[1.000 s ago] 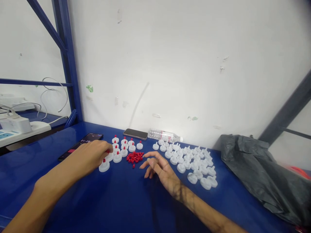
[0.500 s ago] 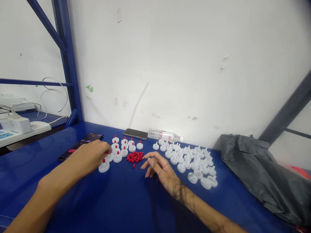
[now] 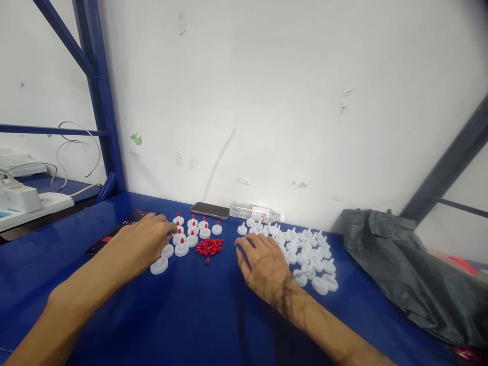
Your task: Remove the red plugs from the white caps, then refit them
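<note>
My left hand (image 3: 147, 240) hovers over the left edge of a group of white nozzle caps with red tips (image 3: 182, 248). Its fingers are loosely bent and apart, with nothing seen in them. One such cap (image 3: 159, 265) stands partly behind that hand, closest to me. My right hand (image 3: 266, 262) reaches over the near left side of a cluster of plain white nozzle caps (image 3: 305, 256), fingers spread and hiding some of them. Between the hands lies a pile of small red tips (image 3: 209, 247), with a single one slightly nearer me.
A phone (image 3: 114, 235) showing a timer lies partly under my left hand. By the wall are another phone (image 3: 210, 210) and a clear plastic bottle (image 3: 256, 211) on its side. A dark plastic bag (image 3: 404, 274) covers the right; a power strip (image 3: 53, 204) is far left.
My right hand has moved right, from beside the red pile to over the plain white caps. My left hand has lifted slightly away from the red-tipped caps, its fingers loosening. The view has shifted a little.
</note>
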Demonstrator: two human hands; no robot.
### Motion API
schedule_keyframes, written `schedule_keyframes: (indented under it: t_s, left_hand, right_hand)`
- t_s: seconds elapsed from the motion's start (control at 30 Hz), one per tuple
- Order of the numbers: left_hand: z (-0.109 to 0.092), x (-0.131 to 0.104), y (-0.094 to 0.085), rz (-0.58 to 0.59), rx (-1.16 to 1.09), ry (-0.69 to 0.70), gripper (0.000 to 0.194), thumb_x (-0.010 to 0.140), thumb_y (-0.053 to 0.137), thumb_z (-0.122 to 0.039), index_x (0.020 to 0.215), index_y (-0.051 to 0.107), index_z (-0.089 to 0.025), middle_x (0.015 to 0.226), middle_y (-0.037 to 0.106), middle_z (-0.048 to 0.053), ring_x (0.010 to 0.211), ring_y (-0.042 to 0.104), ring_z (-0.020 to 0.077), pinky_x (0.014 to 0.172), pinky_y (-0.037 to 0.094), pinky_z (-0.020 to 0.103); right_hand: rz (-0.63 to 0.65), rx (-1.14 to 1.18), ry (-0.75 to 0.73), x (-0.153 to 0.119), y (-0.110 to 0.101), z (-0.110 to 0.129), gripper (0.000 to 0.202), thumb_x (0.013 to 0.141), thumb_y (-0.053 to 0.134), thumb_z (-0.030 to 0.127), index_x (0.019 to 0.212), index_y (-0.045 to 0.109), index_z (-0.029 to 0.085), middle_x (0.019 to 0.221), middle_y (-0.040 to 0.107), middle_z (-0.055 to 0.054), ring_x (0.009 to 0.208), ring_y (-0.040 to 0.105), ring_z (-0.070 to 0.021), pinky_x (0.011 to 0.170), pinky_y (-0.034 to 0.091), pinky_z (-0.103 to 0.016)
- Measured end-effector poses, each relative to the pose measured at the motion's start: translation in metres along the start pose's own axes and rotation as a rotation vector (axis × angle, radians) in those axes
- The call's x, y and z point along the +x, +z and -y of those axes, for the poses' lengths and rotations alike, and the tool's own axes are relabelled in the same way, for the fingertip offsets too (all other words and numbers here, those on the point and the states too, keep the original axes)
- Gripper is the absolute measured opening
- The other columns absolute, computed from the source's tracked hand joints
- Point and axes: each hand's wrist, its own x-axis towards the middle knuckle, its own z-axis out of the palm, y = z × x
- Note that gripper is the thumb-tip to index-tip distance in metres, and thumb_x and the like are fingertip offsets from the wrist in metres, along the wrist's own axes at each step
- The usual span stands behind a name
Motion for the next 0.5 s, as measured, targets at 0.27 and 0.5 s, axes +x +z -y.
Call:
schedule_keyframes:
  t_s: [0.27, 0.5]
  left_hand:
    - [-0.06, -0.015, 0.008, 0.042, 0.029, 0.103, 0.039, 0.1, 0.033, -0.025, 0.118, 0.068, -0.023, 0.124, 0.062, 0.016, 0.076, 0.069, 0.0271, 0.069, 0.054, 0.043]
    - [-0.08, -0.014, 0.036, 0.2, 0.012, 0.211, 0.043, 0.094, 0.042, -0.01, 0.129, 0.065, -0.019, 0.118, 0.07, 0.017, 0.1, 0.072, 0.0351, 0.079, 0.058, 0.045]
  right_hand:
    - [-0.094, -0.528, 0.027, 0.0, -0.002, -0.035, 0.027, 0.101, 0.052, 0.029, 0.116, 0.069, 0.014, 0.112, 0.072, -0.021, 0.117, 0.059, -0.0396, 0.111, 0.032, -0.062]
    - [0.003, -0.376, -0.068, -0.003, 0.0, -0.019, 0.021, 0.1, 0.051, 0.021, 0.112, 0.068, 0.022, 0.105, 0.074, -0.011, 0.107, 0.064, -0.0293, 0.115, 0.03, -0.055]
